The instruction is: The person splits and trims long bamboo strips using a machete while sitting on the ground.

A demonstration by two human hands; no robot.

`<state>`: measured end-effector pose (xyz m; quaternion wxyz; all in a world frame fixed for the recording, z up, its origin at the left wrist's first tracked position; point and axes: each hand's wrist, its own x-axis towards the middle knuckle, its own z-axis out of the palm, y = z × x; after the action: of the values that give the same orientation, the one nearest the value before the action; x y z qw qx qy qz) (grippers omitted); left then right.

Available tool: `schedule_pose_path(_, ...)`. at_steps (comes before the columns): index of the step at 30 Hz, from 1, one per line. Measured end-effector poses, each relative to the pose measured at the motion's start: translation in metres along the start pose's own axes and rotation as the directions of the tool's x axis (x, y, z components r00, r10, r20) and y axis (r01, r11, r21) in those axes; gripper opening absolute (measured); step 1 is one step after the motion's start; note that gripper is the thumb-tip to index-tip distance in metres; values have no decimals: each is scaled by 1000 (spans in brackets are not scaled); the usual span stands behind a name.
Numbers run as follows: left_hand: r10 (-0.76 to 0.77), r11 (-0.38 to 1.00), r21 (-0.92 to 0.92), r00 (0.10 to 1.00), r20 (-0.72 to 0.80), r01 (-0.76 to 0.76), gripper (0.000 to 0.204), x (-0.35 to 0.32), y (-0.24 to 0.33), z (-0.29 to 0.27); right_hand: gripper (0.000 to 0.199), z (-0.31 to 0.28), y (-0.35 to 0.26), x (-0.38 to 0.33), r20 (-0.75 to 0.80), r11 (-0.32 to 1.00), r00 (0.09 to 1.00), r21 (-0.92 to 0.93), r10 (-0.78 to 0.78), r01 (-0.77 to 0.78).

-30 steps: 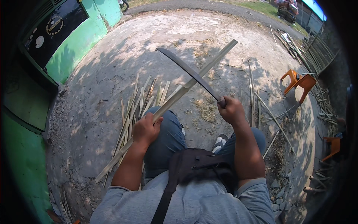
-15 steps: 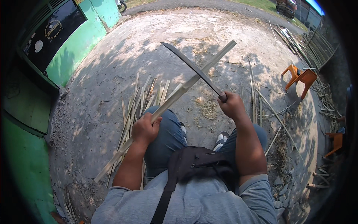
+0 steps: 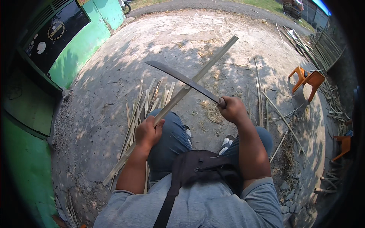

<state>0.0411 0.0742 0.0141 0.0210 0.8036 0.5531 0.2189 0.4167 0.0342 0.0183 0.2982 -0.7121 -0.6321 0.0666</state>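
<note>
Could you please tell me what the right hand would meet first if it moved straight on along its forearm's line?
The right hand would probably meet the long pale strip, beyond where the machete crosses it, though depth is unclear.

A dark, long-bladed machete [image 3: 178, 76] crosses over a pale, straight strip [image 3: 173, 103] slanting up rightward.

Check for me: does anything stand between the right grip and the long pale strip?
Only the long knife that the right grip holds: it crosses over the strip, ahead of the left grip; whether knife and strip touch, I can't tell. Nothing else visible stands between.
</note>
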Motion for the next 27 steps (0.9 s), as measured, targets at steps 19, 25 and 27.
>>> schedule_pose_path(19, 36, 988, -146, 999, -29, -40, 47, 0, -7, -1, 14, -2, -2, -1, -76, 993, 991, 35, -108, 111)
schedule_pose_path(25, -75, 997, -16, 992, 102, 77, 46, 3, 5, -9, 16, 5, 4, -14, -39, 990, 993, 92, -108, 111)
schedule_pose_path(27, -45, 998, -35, 995, 91, 48, 47, 3, 2, -8, 16, 9, -9, -17, -18, 986, 990, 90, -140, 141)
